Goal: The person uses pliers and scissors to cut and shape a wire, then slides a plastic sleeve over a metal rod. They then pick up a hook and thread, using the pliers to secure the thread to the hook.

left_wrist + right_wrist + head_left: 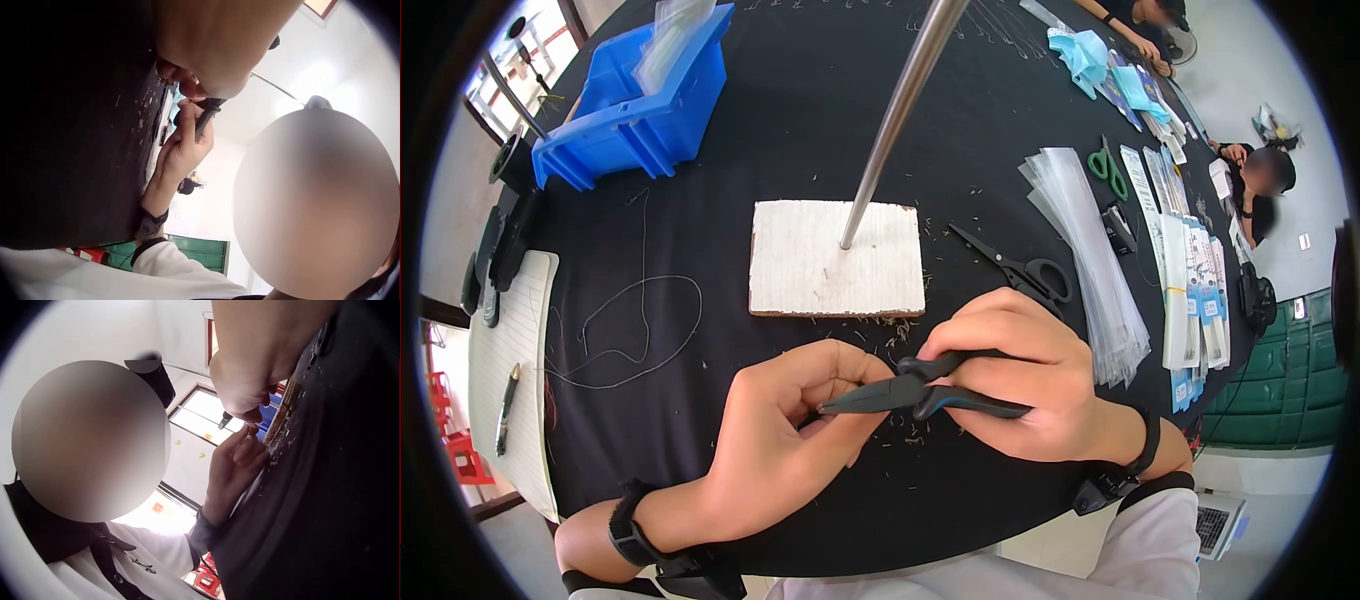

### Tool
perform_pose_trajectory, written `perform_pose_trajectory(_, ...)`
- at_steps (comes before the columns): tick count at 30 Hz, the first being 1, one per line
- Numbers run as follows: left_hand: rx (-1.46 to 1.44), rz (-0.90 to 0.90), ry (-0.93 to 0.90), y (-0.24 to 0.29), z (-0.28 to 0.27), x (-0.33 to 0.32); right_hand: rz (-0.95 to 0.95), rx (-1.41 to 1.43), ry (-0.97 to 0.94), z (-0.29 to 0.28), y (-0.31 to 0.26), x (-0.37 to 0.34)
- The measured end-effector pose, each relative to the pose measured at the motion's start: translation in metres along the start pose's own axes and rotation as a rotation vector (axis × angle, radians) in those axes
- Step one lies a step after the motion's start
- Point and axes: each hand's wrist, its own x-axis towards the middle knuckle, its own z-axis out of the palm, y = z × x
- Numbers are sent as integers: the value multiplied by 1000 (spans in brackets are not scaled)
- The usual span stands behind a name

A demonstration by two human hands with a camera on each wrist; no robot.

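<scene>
Right now, the needle-nose pliers (880, 394) lie at the lower middle of the head view, slanting across the gap between your hands. Your right hand (1030, 385) grips the handles, fingers curled round them. The jaws point left and slightly down, their tip at the thumb side of your left hand (780, 455). Your left fingers are bent in toward the thumb; you hide whatever may sit between them, so I cannot tell whether they pinch anything.

Just beyond your hands, small scraps (897, 335) are scattered along the near edge of a white-topped board (800, 260), in the middle of the frame. A metal rod (900, 110) slants up from over the board to the top edge. To the board's right you have black scissors (1009, 265), then a fanned stack of clear plastic sleeves (1095, 270), with green-handled scissors (1112, 178) near its far end. On your left, a thin looped line (698, 300) lies on the black cloth (800, 130), a pen (507, 410) rests on a lined notebook (510, 330), and a blue bin (640, 135) stands at upper left.
</scene>
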Motion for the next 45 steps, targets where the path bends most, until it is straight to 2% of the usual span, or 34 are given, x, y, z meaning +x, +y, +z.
perform_pose_trajectory(8, 47, -34, -19, -3, -2, 0, -57, -58, -48, -1, 1, 2)
perform_pose_trajectory(11, 72, -32, -5, 2, 0, 0, -12, -46, -56, 0, 2, 2)
perform_pose_trajectory(14, -44, -49, 88, 3, 0, -2, 89, -62, 11, 0, -6, 4)
perform_pose_trajectory(18, -149, 126, 279, 2, -2, 2, 404, 104, 24, -4, -24, -4)
perform_pose_trajectory(22, -142, 233, 302, 3, -1, 0, 529, 295, -90, -6, -36, -8)
perform_pose_trajectory(23, -134, 248, 295, 3, -1, -1, 580, 284, -201, -11, -39, -6)
perform_pose_trajectory(29, -114, 258, 243, 1, -2, -3, 437, 102, -149, -1, -36, -9)
perform_pose_trajectory(32, -132, 253, 231, 0, -1, -4, 436, 81, -118, 2, -37, -9)
perform_pose_trajectory(35, -130, 246, 220, 0, -2, -4, 343, 66, -49, 7, -31, -11)
perform_pose_trajectory(45, -86, 193, 235, 0, -1, -3, 315, -10, -67, 6, -31, -7)
